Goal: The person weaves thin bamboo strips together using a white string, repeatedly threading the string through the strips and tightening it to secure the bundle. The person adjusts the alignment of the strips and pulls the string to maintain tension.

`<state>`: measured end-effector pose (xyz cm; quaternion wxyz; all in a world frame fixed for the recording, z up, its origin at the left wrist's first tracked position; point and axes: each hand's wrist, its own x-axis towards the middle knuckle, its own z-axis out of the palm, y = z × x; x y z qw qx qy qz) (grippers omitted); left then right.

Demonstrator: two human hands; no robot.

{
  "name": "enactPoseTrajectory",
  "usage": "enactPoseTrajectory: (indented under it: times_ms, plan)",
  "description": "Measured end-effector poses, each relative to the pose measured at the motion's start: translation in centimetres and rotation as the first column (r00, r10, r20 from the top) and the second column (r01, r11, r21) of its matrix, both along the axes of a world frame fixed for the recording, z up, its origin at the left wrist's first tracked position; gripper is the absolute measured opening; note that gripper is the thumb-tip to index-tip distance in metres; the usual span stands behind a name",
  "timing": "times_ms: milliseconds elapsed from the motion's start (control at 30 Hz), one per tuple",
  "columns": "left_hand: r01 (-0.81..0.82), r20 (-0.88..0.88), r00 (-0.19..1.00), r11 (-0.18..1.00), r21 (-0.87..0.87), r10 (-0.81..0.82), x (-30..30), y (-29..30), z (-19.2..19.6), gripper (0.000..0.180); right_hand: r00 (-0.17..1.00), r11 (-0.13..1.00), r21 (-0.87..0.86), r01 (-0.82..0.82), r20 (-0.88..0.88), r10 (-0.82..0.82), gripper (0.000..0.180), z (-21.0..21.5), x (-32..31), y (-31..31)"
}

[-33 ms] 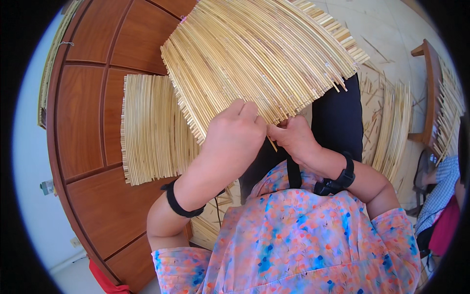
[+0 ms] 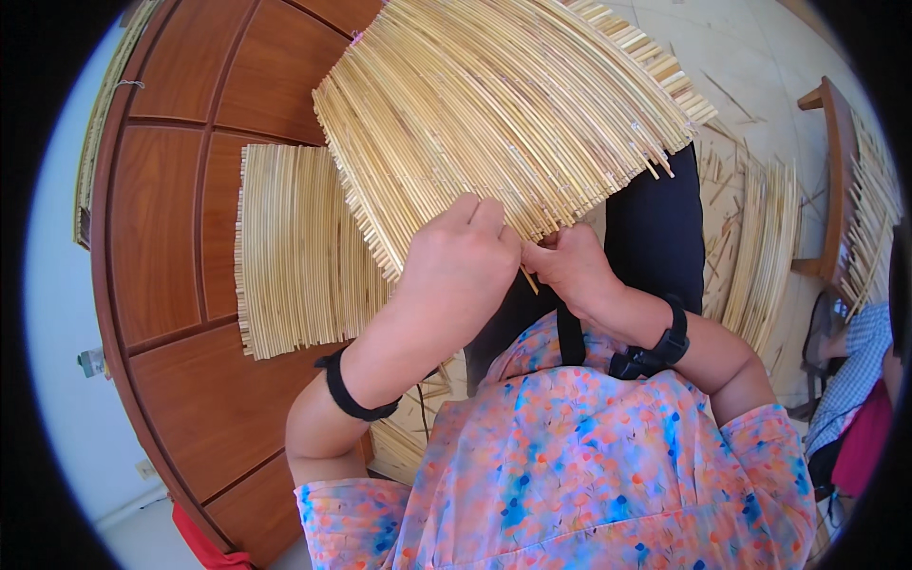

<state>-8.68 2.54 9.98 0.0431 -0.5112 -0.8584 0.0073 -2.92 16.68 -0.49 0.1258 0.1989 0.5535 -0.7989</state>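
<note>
Pale straw runs under your fingertips: your left hand (image 2: pixel 456 275) curls over the near edge of the woven reed mat (image 2: pixel 494 114), fingers clenched on it, while your right hand (image 2: pixel 570 266) pinches a single loose reed (image 2: pixel 528 277) right at that edge (the two hands touch). The mat arches up and away over your lap. A second, flatter reed mat (image 2: pixel 294 256) leans against the brown wooden door (image 2: pixel 180 218) to your left. More reed bundles (image 2: pixel 760 256) lie on the floor, right.
</note>
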Motion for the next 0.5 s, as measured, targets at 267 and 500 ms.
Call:
enactPoseTrajectory:
  times_ms: [267,500]
  plan:
    - [-0.105,0.065,0.993,0.989,0.108,0.098,-0.1,-1.5,-1.1,0.007,0.999,1.000,-0.004,0.028,-0.045,-0.028,0.019,-0.7,0.0,-0.5]
    - [-0.162,0.100,0.985,0.956,0.244,0.141,0.0,-2.5,-1.9,0.009,1.000,1.000,0.031,-0.001,-0.017,0.001,0.013,-1.0,0.0,-0.4]
